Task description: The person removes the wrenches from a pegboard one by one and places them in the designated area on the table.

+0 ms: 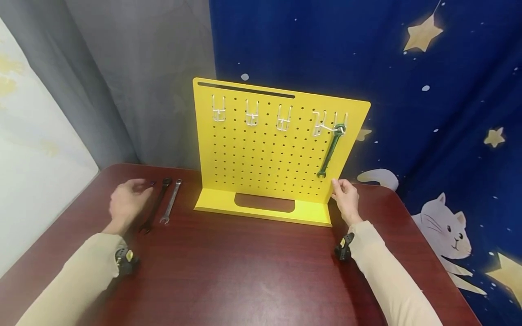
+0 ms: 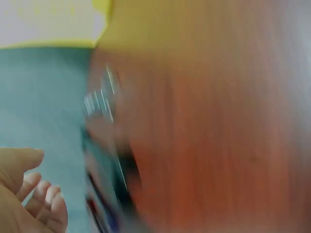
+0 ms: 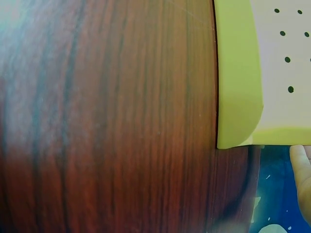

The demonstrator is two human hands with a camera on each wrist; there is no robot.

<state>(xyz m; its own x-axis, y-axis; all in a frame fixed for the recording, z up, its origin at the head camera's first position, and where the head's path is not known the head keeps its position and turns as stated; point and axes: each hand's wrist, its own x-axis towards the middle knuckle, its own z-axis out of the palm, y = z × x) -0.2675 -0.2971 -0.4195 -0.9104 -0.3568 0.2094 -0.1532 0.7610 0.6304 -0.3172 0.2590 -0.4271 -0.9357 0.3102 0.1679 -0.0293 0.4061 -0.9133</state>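
Observation:
A yellow pegboard (image 1: 261, 154) stands upright on its base on the table. My right hand (image 1: 345, 199) grips its lower right edge; in the right wrist view only part of that hand (image 3: 302, 177) shows, touching the edge. A green wrench (image 1: 329, 151) hangs from the rightmost white hook (image 1: 341, 129). On the left lie a dark wrench (image 1: 157, 206) and a silver wrench (image 1: 171, 201), side by side. My left hand (image 1: 127, 199) hovers left of them with loose fingers, nothing in its grasp. A small dark end of something (image 1: 152, 183) shows near its fingertips; the rest is hidden.
More white wire hooks (image 1: 251, 113) run along the board's upper part. Grey (image 1: 142, 68) and blue star-patterned curtains (image 1: 285, 40) hang behind the dark red table (image 1: 244, 271). A white patterned surface (image 1: 32, 136) borders the left side.

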